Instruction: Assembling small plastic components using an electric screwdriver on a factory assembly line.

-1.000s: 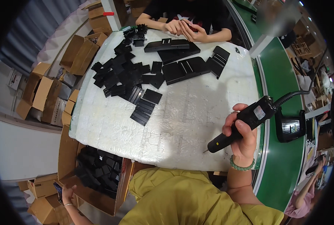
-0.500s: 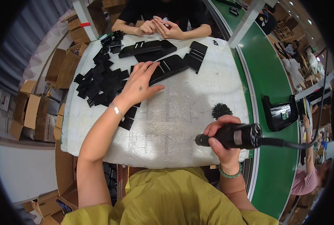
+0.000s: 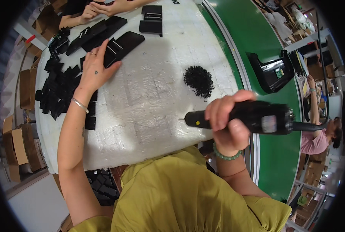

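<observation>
Two-handed work at a white-covered desk. The left hand, palm down with fingers spread and thumb held wide, lies over the near-left end of a black plastic housing at the far left of the desk; whether the fingertips press on it cannot be told. A silver bangle rings the left wrist. The right hand is wrapped around a black electric screwdriver, held near the near-right edge, its bit pointing left and its cord leading right. A bracelet of green beads circles the right wrist. Farther off than the screwdriver lies a pile of small black screws. Left of the left hand is a heap of black plastic plates; beyond the housing are a longer black housing and, farther right, a slotted black piece. At the far left edge rest a co-worker's hands. On the green surface to the right stands a black frame.
</observation>
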A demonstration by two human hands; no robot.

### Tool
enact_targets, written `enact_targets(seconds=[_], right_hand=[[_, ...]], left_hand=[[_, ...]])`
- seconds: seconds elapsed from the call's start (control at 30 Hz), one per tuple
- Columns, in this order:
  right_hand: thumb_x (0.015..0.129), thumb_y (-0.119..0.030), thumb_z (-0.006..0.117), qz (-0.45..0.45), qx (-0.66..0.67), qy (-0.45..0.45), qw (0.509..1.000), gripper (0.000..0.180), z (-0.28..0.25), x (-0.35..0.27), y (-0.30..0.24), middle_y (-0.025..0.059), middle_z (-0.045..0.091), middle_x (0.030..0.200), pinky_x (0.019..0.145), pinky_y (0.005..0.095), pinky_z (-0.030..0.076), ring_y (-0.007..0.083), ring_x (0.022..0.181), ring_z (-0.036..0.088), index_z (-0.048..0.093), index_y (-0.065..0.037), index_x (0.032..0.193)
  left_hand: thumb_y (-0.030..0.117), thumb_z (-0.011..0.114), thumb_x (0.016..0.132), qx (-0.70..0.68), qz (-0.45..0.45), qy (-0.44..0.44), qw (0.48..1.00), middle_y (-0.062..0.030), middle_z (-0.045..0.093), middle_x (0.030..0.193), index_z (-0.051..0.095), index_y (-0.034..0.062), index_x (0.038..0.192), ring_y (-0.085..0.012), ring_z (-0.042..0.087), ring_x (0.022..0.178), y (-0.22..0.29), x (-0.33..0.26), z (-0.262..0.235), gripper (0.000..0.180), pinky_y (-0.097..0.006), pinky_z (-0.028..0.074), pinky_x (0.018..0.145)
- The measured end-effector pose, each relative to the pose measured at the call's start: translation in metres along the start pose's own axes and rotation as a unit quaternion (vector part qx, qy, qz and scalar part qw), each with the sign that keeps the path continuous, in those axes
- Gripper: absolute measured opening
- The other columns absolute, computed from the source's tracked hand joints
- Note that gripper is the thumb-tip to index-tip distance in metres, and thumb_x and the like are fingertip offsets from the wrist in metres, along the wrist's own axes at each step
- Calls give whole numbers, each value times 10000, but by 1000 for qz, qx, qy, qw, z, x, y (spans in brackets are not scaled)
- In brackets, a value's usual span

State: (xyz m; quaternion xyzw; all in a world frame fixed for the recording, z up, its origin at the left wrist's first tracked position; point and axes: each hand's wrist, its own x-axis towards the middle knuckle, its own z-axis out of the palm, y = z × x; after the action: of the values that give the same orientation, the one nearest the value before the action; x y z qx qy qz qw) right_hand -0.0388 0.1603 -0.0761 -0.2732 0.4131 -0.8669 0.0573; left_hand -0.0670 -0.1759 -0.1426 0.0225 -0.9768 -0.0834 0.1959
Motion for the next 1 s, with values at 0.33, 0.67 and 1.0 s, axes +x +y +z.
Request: enact_targets(seconds=[0.33, 0.67, 1.0], right_hand=[[802, -190, 504, -124, -175, 64, 975, 416, -22, 20, -32, 29, 423, 630, 627, 316, 388, 133, 540, 407, 448, -30, 1181], [778, -68, 567, -88, -159, 121, 976, 297, -22, 39, -18, 65, 504, 601, 498, 273, 424, 133, 467, 468, 468, 60, 1027], [760, -47, 569, -49, -188, 135, 972, 280, -29, 36, -19, 66, 509, 603, 475, 262, 410, 131, 461, 471, 481, 58, 1003]], left_hand=[[238, 774, 619, -52, -53, -99, 992, -175, 495, 1130, 457, 80, 1300, -305, 552, 979, 31, 7, -37, 767, -359, 457, 874], [153, 752, 567, -291, 142, -251, 912, -163, 464, 1095, 481, 67, 1249, -338, 553, 885, 109, -77, -70, 738, -384, 479, 773], [290, 797, 605, -245, 162, -149, 944, -139, 426, 1296, 533, 87, 1196, -375, 402, 1164, 121, -61, -74, 679, -429, 366, 965]])
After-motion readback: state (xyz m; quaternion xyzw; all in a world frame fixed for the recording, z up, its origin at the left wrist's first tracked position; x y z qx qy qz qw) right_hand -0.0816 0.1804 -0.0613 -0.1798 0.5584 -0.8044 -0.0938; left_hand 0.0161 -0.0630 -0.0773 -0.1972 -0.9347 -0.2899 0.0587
